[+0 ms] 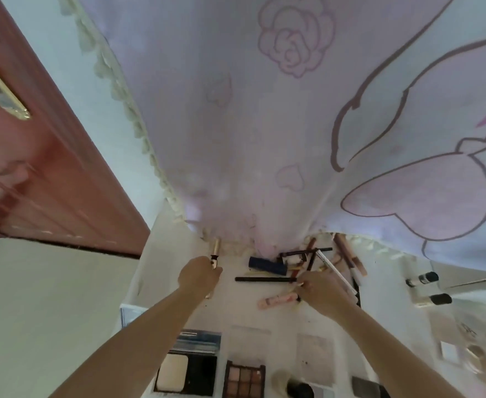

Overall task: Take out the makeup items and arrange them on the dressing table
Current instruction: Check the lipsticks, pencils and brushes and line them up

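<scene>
My left hand (199,275) grips a small gold tube (214,252) that stands at the back of the white dressing table (236,314). My right hand (320,291) pinches a thin pale item near a pink tube (277,300). Between the hands lie a long black pencil (264,279) and a dark blue tube (267,264). A heap of pencils and brushes (316,258) lies behind my right hand. Near me sit an open powder compact (185,372) and an eyeshadow palette (244,379).
A pale curtain with pink rose and heart prints (264,124) hangs over the table's back. A red-brown door (49,182) stands at left. Two small black-capped bottles (425,287) lie at right, with more compacts (477,354) beyond. A dark round jar (300,390) sits at the front.
</scene>
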Demonstrator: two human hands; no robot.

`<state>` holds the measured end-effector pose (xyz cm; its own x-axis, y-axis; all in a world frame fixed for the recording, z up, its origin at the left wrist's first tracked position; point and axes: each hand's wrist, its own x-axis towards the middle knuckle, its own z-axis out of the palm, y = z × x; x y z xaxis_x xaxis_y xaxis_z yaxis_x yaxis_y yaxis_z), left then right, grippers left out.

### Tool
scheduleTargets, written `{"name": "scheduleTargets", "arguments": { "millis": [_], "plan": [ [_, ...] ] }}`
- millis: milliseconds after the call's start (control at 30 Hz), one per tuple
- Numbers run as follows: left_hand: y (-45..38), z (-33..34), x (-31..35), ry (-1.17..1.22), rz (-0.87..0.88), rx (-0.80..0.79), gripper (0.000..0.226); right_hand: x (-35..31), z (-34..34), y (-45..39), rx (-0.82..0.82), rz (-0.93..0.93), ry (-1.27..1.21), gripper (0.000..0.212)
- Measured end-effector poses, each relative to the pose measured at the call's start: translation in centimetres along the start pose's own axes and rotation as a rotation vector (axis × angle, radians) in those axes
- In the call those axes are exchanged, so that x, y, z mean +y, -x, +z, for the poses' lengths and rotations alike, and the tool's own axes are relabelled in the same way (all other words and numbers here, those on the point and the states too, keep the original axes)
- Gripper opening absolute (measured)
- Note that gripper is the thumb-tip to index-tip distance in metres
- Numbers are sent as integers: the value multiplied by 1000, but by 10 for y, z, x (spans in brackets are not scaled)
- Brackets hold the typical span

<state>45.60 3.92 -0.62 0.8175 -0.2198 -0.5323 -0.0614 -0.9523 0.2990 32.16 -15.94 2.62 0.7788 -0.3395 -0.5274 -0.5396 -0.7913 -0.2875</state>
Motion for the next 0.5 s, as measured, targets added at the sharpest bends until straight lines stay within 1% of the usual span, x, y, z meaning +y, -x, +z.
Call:
{"name": "scheduleTargets", "arguments": {
  "millis": [67, 167, 267, 367, 433, 500],
  "plan": [
    [-11, 1, -2, -29, 5, -11, 28, -10, 7, -13, 58, -51, 86, 31],
    [-17, 0, -6, -92, 42, -6, 27, -24, 15, -31, 156, -70, 158, 40],
    [-17, -1, -12, -122, 57, -31, 30, -29, 22, -43, 188, -44, 261, 38],
    [-11, -4, -15, -125, 68, -66, 40, -29, 27, -46, 192, -40, 279, 38],
    [-4, -5, -15, -122, 92, -16, 48, -28, 28, -48, 217, -87, 287, 39],
    [7, -5, -14, -176, 194, 77, 51, -29, 26, -45, 237, -131, 258, 39]
  ]
}}
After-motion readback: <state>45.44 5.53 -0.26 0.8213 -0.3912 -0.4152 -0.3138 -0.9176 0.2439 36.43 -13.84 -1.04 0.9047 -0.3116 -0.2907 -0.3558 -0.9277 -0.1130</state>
